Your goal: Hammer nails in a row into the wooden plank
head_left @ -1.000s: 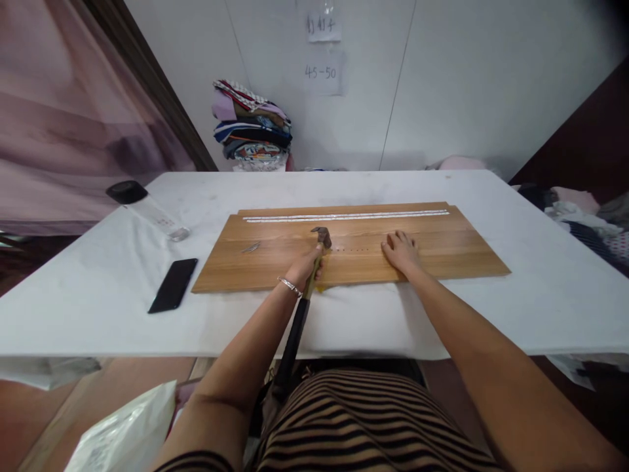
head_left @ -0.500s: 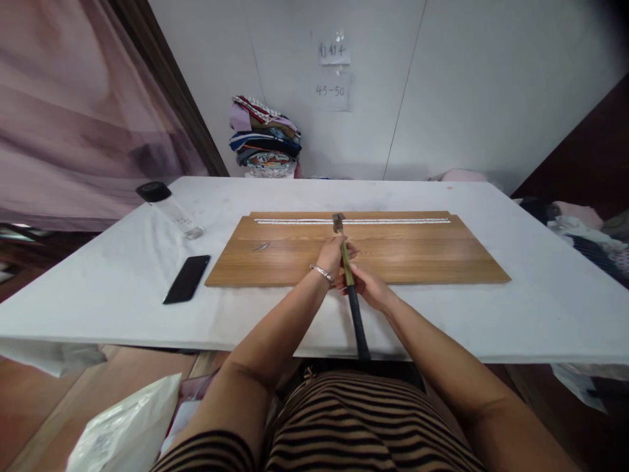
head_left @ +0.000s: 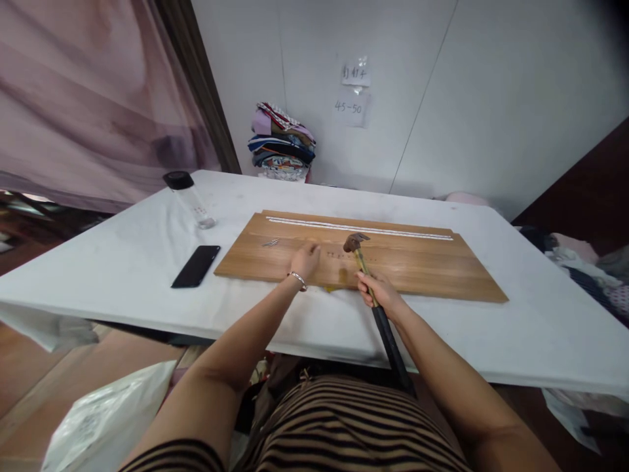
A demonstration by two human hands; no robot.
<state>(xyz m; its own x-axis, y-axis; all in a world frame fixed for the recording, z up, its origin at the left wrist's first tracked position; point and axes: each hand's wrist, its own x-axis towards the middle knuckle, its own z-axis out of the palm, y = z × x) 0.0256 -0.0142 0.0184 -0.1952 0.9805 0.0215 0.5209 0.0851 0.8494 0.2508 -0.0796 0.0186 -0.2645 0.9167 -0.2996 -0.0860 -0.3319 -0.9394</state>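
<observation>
A long wooden board lies on the white table. My right hand is closed round the yellow-and-black handle of a hammer, whose head hovers just over a short row of small nails in the board's middle. My left hand rests flat on the board to the left of the hammer head, fingers stretched out, a silver bracelet on the wrist. A few loose nails lie on the board's left part. A white strip runs along the board's far edge.
A black phone lies left of the board. Behind it stands a clear bottle with a black cap. Folded clothes are stacked by the far wall. A white plastic bag is at lower left.
The hammer passed from my left hand to my right hand. My left hand let go and now lies flat on the board. The view shifted leftward.
</observation>
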